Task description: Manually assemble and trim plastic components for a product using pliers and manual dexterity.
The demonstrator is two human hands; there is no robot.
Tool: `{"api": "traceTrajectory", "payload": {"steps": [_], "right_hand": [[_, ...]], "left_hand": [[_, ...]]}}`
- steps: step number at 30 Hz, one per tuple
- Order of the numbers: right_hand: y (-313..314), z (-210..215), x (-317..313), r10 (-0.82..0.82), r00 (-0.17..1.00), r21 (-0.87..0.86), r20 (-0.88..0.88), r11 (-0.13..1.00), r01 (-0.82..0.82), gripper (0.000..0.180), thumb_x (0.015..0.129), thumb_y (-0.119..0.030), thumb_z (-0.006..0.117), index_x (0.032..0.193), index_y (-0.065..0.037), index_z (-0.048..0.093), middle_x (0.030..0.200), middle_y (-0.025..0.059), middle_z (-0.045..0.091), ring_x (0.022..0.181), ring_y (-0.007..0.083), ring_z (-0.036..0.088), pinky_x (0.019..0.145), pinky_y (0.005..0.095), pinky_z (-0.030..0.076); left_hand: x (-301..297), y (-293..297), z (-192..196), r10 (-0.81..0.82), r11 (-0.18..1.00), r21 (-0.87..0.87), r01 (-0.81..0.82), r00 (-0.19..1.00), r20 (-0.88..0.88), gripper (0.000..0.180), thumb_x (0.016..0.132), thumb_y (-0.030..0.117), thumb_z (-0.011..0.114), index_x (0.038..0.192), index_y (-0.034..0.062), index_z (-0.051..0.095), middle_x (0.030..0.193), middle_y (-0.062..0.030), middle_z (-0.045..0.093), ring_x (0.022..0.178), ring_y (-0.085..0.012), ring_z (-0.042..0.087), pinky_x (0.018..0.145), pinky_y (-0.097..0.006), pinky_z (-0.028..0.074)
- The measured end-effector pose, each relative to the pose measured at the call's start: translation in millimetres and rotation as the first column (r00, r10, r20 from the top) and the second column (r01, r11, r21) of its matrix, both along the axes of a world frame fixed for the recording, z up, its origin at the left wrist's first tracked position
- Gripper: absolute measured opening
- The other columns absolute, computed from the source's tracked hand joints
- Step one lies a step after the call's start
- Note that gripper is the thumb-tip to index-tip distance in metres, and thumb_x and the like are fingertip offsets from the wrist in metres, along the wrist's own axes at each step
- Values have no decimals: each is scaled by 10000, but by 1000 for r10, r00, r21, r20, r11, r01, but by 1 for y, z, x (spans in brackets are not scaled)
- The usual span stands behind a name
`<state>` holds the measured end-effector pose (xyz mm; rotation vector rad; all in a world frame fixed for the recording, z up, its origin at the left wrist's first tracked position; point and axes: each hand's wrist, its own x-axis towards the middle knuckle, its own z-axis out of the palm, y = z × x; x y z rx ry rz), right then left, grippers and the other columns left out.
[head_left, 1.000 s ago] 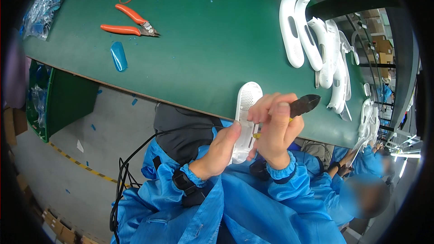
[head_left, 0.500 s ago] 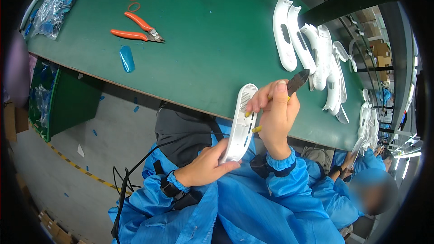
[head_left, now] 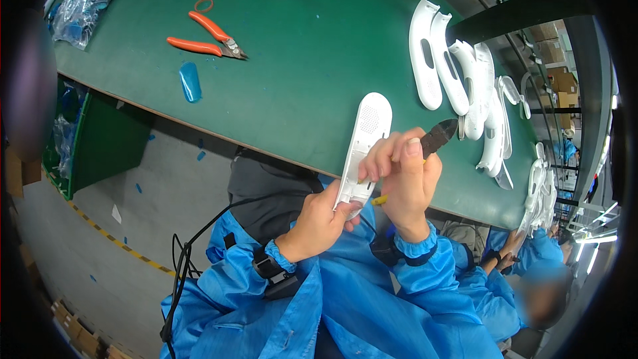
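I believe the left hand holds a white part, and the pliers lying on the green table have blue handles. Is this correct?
Not quite: the pliers lying on the green table have orange handles, not blue, as the head view shows. The left hand does hold a white part.

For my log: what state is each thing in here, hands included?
Left hand: closed on white part
Right hand: gripping yellow-handled cutters
White part: held, perforated end upward
Yellow-handled cutters: held, blades pointing away from the part
Orange-handled cutters: lying down, handles spread
Blue piece: lying loose
Clear bag: crumpled
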<state>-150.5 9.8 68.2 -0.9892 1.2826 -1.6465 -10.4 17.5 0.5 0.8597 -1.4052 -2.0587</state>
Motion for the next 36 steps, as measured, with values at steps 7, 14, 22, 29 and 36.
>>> {"api": "traceTrajectory", "payload": {"steps": [7, 14, 22, 29, 36], "right_hand": [[0, -4, -3, 25, 999, -9, 30, 1000, -24, 306, 1038, -255, 435, 841, -21, 421, 664, 85, 481, 591, 155, 492, 581, 330, 486], [4, -3, -2, 59, 998, -21, 36, 998, -58, 289, 1036, -241, 433, 846, -23, 426, 674, 88, 487, 611, 156, 486, 597, 336, 470], [9, -7, -2, 101, 992, -64, -80, 992, -106, 321, 1043, -290, 409, 823, -57, 390, 638, 71, 433, 578, 176, 456, 567, 375, 466], [7, -12, -12, 91, 988, -72, 127, 994, -83, 324, 1039, -277, 426, 826, -35, 397, 632, 101, 458, 574, 182, 462, 568, 374, 473], [8, -11, -13, 80, 982, -37, 172, 997, -75, 339, 1036, -302, 430, 825, -38, 400, 614, 100, 448, 559, 184, 463, 557, 379, 478]], "left_hand": [[-1, 2, -2, 7, 1000, 9, -7, 1000, -6, 249, 964, 90, 538, 1181, -33, 529, 753, -114, 681, 633, -188, 691, 590, -301, 548], [-1, 2, -3, 9, 1000, 11, -9, 1000, 4, 249, 959, 84, 539, 1179, -33, 533, 749, -115, 681, 628, -190, 693, 583, -299, 555], [0, 0, 1, 1, 999, 36, -1, 1000, 12, 208, 959, 82, 550, 1134, -29, 562, 754, -70, 667, 641, -132, 658, 591, -269, 542], [1, -2, -2, -21, 1000, -2, 21, 999, 26, 267, 964, 116, 555, 1188, -28, 539, 749, -105, 683, 618, -175, 687, 582, -295, 551], [2, -2, -2, -35, 999, 1, 35, 999, 27, 265, 966, 126, 558, 1179, -30, 545, 758, -107, 685, 627, -170, 689, 586, -288, 550]]}}
